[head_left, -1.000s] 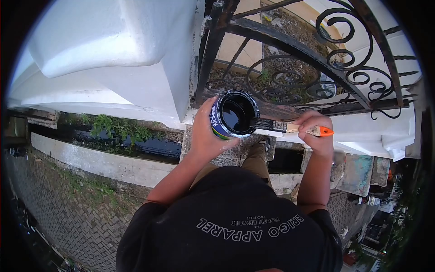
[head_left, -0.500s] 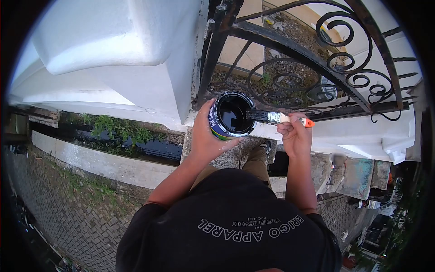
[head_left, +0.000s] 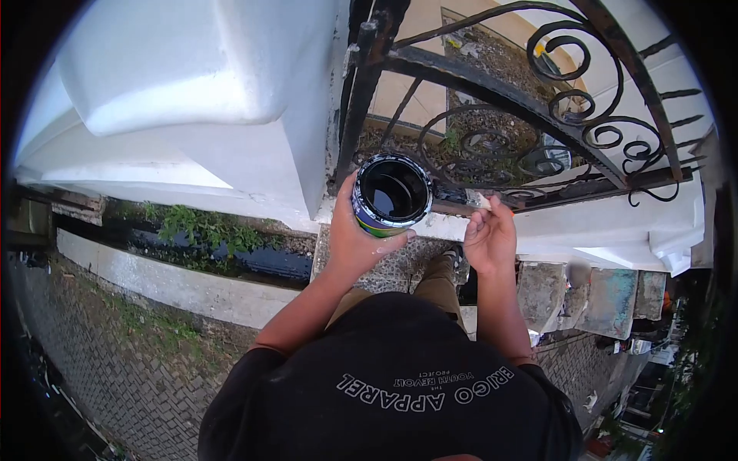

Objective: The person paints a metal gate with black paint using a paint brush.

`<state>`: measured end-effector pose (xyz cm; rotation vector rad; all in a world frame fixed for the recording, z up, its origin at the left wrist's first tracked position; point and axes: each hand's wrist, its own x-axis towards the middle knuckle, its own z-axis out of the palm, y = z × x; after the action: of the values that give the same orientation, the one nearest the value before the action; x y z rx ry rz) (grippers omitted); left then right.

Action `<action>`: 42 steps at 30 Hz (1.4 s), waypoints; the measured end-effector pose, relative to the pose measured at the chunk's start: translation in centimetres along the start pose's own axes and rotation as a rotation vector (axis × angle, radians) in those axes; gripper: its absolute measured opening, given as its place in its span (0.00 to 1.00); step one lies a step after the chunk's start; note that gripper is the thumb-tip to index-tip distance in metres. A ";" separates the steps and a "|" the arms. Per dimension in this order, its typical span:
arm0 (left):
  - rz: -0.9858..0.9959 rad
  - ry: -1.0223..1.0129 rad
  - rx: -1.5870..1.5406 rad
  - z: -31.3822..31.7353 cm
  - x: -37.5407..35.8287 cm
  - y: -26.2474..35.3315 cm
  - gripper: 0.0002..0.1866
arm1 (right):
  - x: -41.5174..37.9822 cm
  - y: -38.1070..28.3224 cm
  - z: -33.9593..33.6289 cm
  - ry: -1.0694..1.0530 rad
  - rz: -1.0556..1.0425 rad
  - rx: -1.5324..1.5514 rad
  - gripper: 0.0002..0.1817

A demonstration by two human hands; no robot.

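My left hand (head_left: 355,244) is wrapped round a paint can (head_left: 378,230), which is tilted so its opening faces me. Dark, glossy paint (head_left: 390,194) shows inside, and smears coat the rim. To the right, my right hand (head_left: 492,234) pinches a paintbrush (head_left: 481,200) by its pale handle with an orange end. The dark bristles point left, just outside the can's rim, and are hard to make out against the gate. Beyond both hands stands a black wrought-iron gate (head_left: 507,91) with scrolls; its lower bar lies behind the brush.
A white wall (head_left: 177,84) rises at left, with a white ledge (head_left: 592,230) at right. Below the wall run a water-filled ditch (head_left: 269,257) with plants (head_left: 204,230) and a concrete curb (head_left: 177,276). Paving (head_left: 146,361) spreads at lower left; concrete slabs (head_left: 607,300) lie at right.
The brush has come out of the can and turned, its bristles now beyond the rim. My right hand has shifted slightly left. The can stays in my left hand.
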<state>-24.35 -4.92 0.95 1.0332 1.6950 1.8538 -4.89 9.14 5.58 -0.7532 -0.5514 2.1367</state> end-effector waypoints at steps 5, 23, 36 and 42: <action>0.035 -0.031 -0.075 1.0 2.6 -0.8 0.62 | 2.0 0.7 0.2 -0.054 -0.016 0.224 0.09; 0.013 -0.078 0.059 -4.4 2.1 -0.5 0.59 | 9.1 1.5 4.0 0.182 -1.064 -0.280 0.08; -0.025 -0.080 0.061 -7.9 0.8 -0.2 0.58 | 7.9 8.2 11.0 0.011 -1.626 -0.911 0.07; -0.018 -0.084 0.098 -8.8 0.8 -0.6 0.58 | 7.6 2.5 5.5 0.559 -1.607 -0.927 0.06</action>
<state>-31.61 -10.06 0.77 1.1150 1.7546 1.7069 -13.81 12.95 5.57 -0.8251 -1.2414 0.1130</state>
